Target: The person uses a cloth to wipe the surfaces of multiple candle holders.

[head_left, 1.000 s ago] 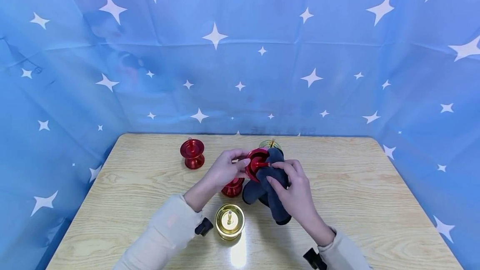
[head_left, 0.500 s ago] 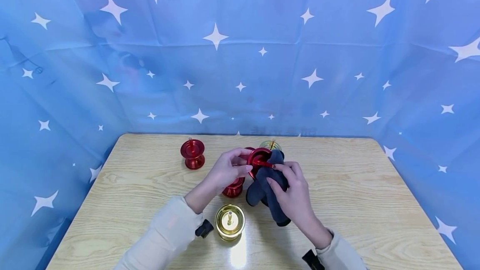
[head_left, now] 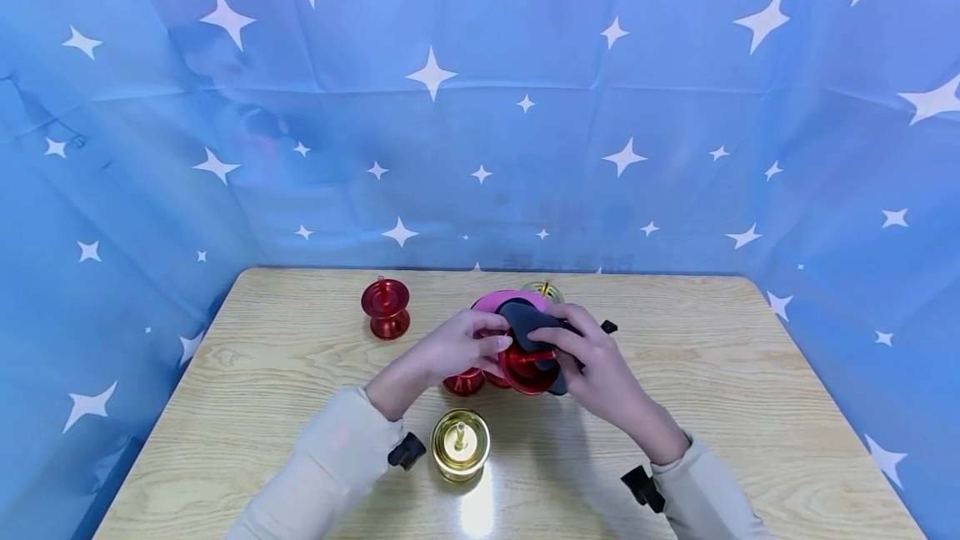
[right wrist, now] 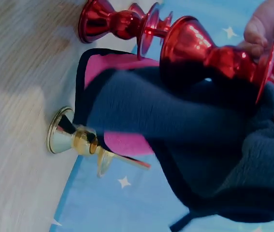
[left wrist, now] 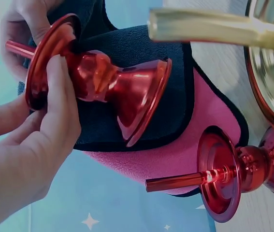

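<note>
In my left hand (head_left: 459,348) is a shiny red candlestick (left wrist: 95,79), tilted over, with fingers and thumb at its wide dish. A thin red tube sticks out of the dish's centre. My right hand (head_left: 603,369) grips a dark grey-blue cloth (right wrist: 190,118) against the dish end of the candlestick. Black edging trims the cloth, and a pink face (left wrist: 209,108) of fabric shows beneath it in both wrist views. The cloth also hangs along the candlestick's stem and foot. Part of the right hand's fingertips is hidden by cloth and dish.
A gold candlestick (head_left: 460,448) stands at the front of the wooden table (head_left: 750,407). One red candlestick (head_left: 386,307) is at the back left, another red candlestick (head_left: 464,382) below my left hand. A second gold candlestick (head_left: 553,291) stands behind the cloth. A blue starred curtain (head_left: 480,123) surrounds the table.
The red candlestick has tipped and come lower, its dish now facing nearer me. My right hand has brought the cloth up and over the dish, and its pink face shows at the back.
</note>
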Tool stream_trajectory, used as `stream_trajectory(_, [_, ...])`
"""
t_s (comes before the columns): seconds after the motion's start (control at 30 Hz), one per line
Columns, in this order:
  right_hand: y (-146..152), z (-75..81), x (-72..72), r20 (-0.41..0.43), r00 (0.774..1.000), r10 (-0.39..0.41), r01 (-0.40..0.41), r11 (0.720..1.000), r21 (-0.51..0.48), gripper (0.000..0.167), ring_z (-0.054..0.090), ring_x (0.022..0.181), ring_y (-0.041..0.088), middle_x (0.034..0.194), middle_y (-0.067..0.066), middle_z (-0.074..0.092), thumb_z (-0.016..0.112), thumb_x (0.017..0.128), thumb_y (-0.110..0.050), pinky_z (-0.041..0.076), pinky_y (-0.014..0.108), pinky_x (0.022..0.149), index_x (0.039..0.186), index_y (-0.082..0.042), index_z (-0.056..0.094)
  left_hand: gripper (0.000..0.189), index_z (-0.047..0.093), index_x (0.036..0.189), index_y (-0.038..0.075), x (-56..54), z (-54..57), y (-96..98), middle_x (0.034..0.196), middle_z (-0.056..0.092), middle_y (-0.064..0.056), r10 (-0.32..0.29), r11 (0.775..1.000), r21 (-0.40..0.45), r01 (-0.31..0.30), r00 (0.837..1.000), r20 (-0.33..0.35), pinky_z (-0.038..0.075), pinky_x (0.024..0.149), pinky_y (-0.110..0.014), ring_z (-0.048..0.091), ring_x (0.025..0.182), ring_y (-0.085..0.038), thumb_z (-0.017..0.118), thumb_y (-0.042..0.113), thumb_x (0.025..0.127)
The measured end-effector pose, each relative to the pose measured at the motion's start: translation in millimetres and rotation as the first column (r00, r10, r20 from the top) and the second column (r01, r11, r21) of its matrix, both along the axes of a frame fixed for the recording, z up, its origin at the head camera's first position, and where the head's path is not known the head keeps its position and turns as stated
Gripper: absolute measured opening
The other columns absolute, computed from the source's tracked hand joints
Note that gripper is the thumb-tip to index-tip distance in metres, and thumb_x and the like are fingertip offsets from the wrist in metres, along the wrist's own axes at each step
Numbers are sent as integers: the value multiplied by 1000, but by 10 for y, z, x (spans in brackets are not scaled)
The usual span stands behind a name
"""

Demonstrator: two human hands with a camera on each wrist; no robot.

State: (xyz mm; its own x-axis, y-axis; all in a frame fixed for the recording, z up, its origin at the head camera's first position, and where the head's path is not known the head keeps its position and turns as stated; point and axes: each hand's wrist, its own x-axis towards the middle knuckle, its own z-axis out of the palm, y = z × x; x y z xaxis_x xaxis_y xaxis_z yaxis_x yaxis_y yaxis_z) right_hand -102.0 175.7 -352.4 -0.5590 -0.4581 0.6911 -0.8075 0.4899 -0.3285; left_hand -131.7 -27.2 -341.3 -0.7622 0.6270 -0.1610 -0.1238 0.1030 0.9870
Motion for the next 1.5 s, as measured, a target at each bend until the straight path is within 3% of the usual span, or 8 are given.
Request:
stream_trajectory(0.23, [134,47,46,79,996,-34,41,995,-92,39,57,90,25,103,11,57,69,66,20,44,14,80,96,-4,66,29,49,119,-15,-15,10,-29,91,54,-11,157,986,33,-161,984,86,54,73,-32,58,68,-12,42,1,96])
stream_trajectory(0.6, [282,-17,82,175,977,-125,157,971,-183,37,55,93,22,103,11,59,68,67,20,40,10,82,95,-3,67,25,47,113,-17,-123,183,-149,96,57,-15,335,913,179,-367,924,187,49,83,-35,61,81,-16,38,0,97])
stream_trajectory(0.73, [192,-86,82,172,983,-67,98,979,-178,38,55,92,22,102,10,58,68,67,20,41,12,81,96,-4,66,25,46,115,-16,-123,221,-106,101,56,-17,345,901,196,-388,912,221,49,84,-37,61,84,-18,39,-1,96])
stream_trajectory(0.93, [73,-115,69,175,984,-38,75,975,-211,36,55,92,22,103,11,58,67,69,19,42,13,78,98,-3,66,25,46,116,-13,-96,204,-31,100,55,-15,294,918,200,-342,926,235,49,84,-36,62,88,-22,41,1,96])
stream_trajectory(1.07, [66,-110,79,225,973,-52,110,960,-256,32,54,72,12,105,15,57,67,71,17,40,12,58,97,-1,65,31,47,121,-9,-90,167,-59,107,57,-17,264,943,156,-293,947,182,48,87,-36,61,95,-26,49,5,94])
stream_trajectory(1.17, [77,-95,84,272,961,-45,130,944,-305,31,45,57,6,106,16,56,66,72,18,33,17,44,97,0,65,38,52,123,-3,-85,127,-85,111,58,-15,244,966,74,-246,969,39,48,87,-36,59,100,-25,61,5,87])
stream_trajectory(1.3, [64,-56,86,314,950,3,112,931,-348,30,52,70,8,107,17,56,64,73,19,38,18,47,99,2,65,39,58,115,-2,-79,68,-50,107,62,-15,256,967,52,-251,959,-125,50,83,-34,59,100,-25,68,-5,78])
stream_trajectory(1.5, [33,7,87,342,937,68,75,918,-389,29,55,90,10,109,17,54,60,76,19,47,14,67,101,5,63,31,60,107,-4,-73,66,11,98,64,-14,346,937,94,-337,931,-117,53,75,-32,63,90,-24,67,-8,77])
